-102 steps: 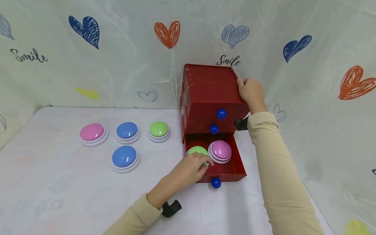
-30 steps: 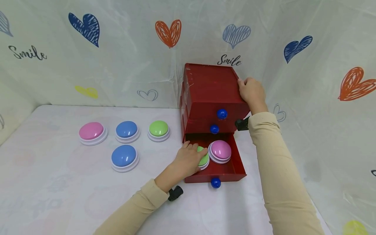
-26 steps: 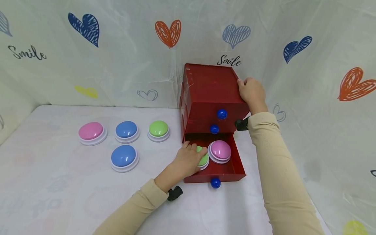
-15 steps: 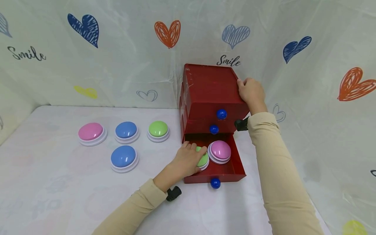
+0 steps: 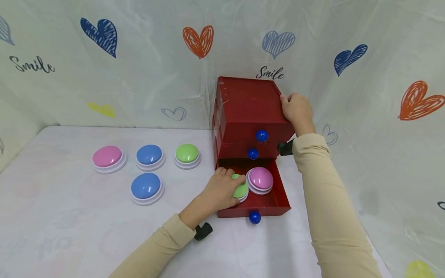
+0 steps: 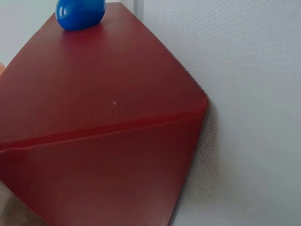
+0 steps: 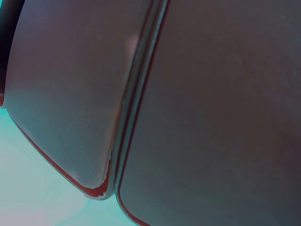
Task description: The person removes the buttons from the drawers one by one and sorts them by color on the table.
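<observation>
In the head view my left hand reaches over the left wall of the pulled-out bottom drawer. Its thumb and fingers grip a green dome button on a white base, partly covered by the hand. Right beside it in the drawer sits a pink dome button. My right hand holds the right top edge of the red drawer cabinet, thumb on the edge and the other fingers mostly hidden. The left wrist view shows the drawer's front and side with its blue knob; the right wrist view shows cabinet panels.
On the white table left of the cabinet stand a pink button, two blue buttons and another green button. Two upper drawers with blue knobs are closed. A heart-printed curtain hangs behind.
Since the oldest frame, my left hand has shifted from the green button's front right to its left side and gripped it. The right hand stays put. Over the last second hardly anything moves.
</observation>
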Action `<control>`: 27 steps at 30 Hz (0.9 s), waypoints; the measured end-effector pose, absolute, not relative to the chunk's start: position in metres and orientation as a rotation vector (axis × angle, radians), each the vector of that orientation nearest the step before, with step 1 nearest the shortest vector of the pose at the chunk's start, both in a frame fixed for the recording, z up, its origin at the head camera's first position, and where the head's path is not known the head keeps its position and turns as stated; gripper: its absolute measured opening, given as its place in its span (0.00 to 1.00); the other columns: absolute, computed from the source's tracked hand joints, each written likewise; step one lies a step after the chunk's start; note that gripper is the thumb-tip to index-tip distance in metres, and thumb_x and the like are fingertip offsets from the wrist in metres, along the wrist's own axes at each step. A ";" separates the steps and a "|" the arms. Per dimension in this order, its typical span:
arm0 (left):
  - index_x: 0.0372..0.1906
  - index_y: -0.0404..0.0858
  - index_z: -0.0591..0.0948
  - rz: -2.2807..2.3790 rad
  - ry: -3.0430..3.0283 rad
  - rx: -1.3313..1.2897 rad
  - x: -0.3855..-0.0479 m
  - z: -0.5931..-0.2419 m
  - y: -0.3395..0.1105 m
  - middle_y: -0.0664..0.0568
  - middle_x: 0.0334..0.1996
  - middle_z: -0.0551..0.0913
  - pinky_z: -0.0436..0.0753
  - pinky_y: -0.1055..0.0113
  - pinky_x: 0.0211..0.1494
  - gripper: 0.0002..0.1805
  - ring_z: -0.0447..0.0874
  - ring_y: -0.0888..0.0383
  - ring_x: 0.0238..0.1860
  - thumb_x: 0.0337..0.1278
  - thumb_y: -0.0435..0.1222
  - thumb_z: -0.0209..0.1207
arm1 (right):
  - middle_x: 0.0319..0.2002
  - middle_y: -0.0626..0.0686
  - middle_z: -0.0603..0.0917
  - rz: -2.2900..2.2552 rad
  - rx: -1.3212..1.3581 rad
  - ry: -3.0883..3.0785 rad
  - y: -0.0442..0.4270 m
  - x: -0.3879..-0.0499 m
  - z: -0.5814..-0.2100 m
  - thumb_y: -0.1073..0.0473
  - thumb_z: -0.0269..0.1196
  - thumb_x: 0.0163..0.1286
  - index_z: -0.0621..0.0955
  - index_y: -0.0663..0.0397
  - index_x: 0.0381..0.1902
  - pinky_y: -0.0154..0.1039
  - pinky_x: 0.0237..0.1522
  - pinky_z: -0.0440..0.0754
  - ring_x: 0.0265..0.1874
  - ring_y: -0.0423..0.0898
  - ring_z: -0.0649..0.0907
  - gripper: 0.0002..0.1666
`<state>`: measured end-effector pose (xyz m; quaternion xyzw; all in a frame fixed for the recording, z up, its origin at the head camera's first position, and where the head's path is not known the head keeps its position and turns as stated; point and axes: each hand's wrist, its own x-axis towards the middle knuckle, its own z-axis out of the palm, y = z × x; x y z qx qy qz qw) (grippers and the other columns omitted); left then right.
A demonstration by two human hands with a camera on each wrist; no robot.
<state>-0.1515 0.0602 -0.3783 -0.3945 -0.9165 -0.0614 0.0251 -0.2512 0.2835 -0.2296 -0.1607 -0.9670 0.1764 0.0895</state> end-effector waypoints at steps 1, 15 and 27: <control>0.53 0.51 0.73 -0.212 -2.830 -1.220 -0.152 -0.379 0.060 0.46 0.46 0.77 0.68 0.55 0.62 0.30 0.72 0.51 0.52 0.41 0.52 0.67 | 0.37 0.61 0.77 0.522 -0.477 -2.877 0.284 -0.251 -0.230 0.43 0.38 0.74 0.74 0.63 0.42 0.42 0.30 0.71 0.35 0.55 0.76 0.29; 0.56 0.54 0.75 -0.601 -2.756 -1.138 -0.145 -0.372 0.056 0.47 0.55 0.73 0.80 0.62 0.46 0.27 0.69 0.52 0.52 0.46 0.52 0.65 | 0.37 0.62 0.77 0.524 -0.484 -2.877 0.285 -0.250 -0.231 0.43 0.38 0.74 0.75 0.63 0.44 0.43 0.32 0.72 0.35 0.55 0.76 0.30; 0.55 0.54 0.75 -0.915 -2.683 -0.920 -0.137 -0.364 0.040 0.47 0.58 0.71 0.82 0.60 0.43 0.28 0.68 0.51 0.55 0.43 0.49 0.68 | 0.37 0.61 0.76 0.540 -0.502 -2.883 0.284 -0.251 -0.230 0.43 0.37 0.74 0.74 0.63 0.47 0.41 0.30 0.71 0.35 0.54 0.76 0.30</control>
